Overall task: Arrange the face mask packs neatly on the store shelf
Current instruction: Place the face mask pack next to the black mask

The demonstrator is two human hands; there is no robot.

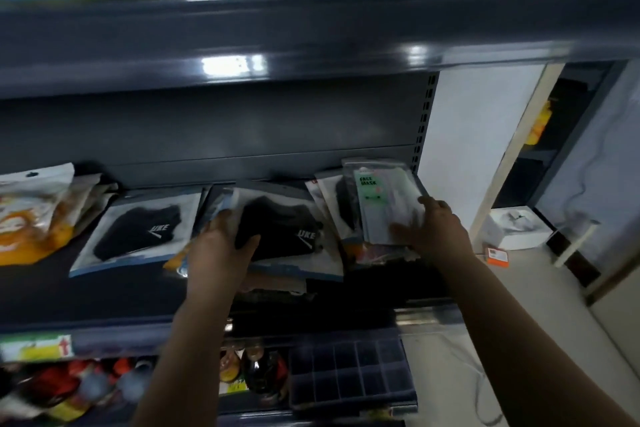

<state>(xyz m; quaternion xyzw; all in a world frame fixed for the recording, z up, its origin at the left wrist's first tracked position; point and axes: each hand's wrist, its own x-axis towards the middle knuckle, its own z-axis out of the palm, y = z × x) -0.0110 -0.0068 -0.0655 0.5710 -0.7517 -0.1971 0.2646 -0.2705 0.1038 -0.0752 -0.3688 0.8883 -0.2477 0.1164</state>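
Dark shelf (pixel 41 295): both hands grip packs near its right edge.

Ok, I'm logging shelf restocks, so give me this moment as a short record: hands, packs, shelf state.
left hand: left hand grips a black mask pack, thumb on top
right hand: right hand holds the green-labelled FACE MASK pack
untouched pack: second black mask pack lies flat, left of the held one
shelf: dark metal shelf, packs overlapping, not yet in neat rows
far left: orange-and-white pouches
below: bottles on the lower shelf
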